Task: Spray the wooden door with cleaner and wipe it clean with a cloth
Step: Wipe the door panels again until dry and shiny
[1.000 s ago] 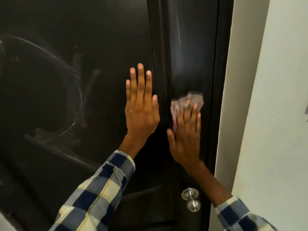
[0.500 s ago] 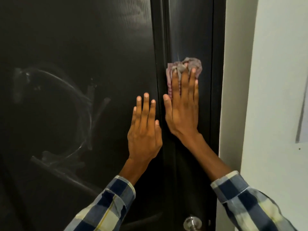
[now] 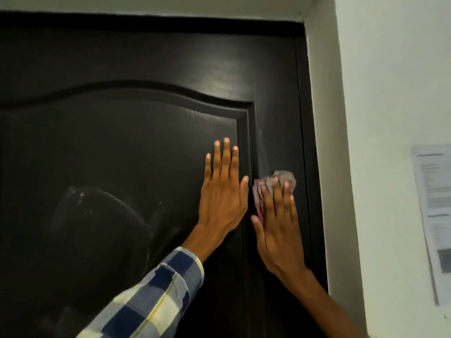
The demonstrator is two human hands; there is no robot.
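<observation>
From the head view, the left hand (image 3: 223, 191) is laid flat against the dark wooden door (image 3: 122, 147), fingers straight and pointing upward, thumb spread toward the right; nothing is held in it. It rests on the raised inner panel, just left of the moulded edge (image 3: 246, 142) of that panel. The right hand (image 3: 278, 228) is pressed flat against the narrow vertical strip of the door between the moulding and the door frame (image 3: 308, 142). Its fingers are straight and a crumpled pinkish-grey cloth (image 3: 275, 181) is pinned beneath them against the wood (the cloth bunches out past the fingertips and along the left side of the fingers). The two hands lie just beside each other, the left thumb tip near the cloth.

The door is seen as black or very dark brown, with an arched panel outline near its top. Pale curved smears (image 3: 97, 208) are visible on the panel to the left of the hands, while the upper right part carries a soft sheen.

A blue, white and yellow checked sleeve (image 3: 156, 301) covers the left forearm; the right forearm is seen bare. A pale wall (image 3: 390, 93) stands to the right, with a printed sheet of paper (image 3: 434, 215) fixed to it, its text too blurred to be read.
</observation>
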